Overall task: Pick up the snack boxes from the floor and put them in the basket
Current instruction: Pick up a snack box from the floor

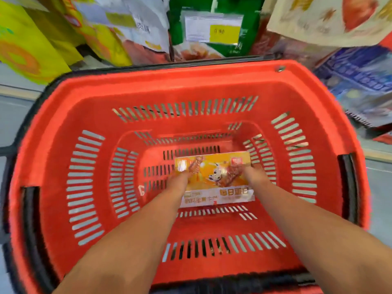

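Observation:
A red plastic basket (63,115) with slotted walls fills the head view. Deep inside it, near the floor of the basket, an orange and yellow snack box (214,177) with a white lower band lies flat. My left hand (180,180) holds the box's left side and my right hand (253,174) holds its right side, both arms reaching down into the basket. The fingers are blurred and partly hidden under the box.
Beyond the basket's far rim hang packaged snacks: yellow bags (27,45) at left, a green pack with a price tag (214,28) in the middle, blue and beige packs (358,77) at right. Black handles (347,185) lie along the basket's sides. Grey floor shows around it.

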`<state>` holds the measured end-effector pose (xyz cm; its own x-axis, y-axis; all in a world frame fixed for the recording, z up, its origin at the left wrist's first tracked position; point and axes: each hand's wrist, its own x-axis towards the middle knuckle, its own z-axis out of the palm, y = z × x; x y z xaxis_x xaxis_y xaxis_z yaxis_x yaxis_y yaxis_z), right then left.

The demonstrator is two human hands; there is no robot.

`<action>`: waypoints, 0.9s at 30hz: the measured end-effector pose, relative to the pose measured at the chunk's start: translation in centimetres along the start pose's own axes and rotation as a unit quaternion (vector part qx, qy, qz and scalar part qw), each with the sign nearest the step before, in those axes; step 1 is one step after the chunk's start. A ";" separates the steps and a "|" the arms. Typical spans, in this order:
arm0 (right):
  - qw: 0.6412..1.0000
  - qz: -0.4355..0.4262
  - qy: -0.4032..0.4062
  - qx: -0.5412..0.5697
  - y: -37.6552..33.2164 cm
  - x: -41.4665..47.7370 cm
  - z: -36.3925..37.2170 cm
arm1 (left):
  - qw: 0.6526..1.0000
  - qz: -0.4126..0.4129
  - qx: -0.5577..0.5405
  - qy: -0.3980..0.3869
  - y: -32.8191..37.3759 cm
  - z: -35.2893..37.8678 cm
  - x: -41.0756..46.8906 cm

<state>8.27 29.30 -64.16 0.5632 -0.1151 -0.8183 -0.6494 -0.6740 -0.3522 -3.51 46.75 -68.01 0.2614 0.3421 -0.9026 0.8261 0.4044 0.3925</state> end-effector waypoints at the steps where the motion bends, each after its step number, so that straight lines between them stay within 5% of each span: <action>1: 1.000 -0.004 -0.009 0.017 -0.5 1.0 0.1 | 1.000 0.006 -0.003 -0.010 -1.4 0.4 4.5; 7: 0.982 -0.022 0.000 0.186 -2.1 2.1 0.1 | 0.997 0.023 0.045 0.050 3.0 1.9 0.7; 17: 0.959 -0.065 0.036 0.275 -1.9 -18.0 -9.3 | 0.993 0.083 0.077 -0.018 10.5 1.9 -20.4; 27: 0.812 0.005 0.094 0.576 7.0 -41.7 -22.0 | 0.953 0.161 0.143 -0.213 9.2 7.1 -49.7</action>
<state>-8.49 13.32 -22.45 0.5523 -0.2991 -0.7781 -0.6410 0.4444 -0.6258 -5.34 27.48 -20.76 0.6523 0.0097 -0.7579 0.7557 0.0690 0.6513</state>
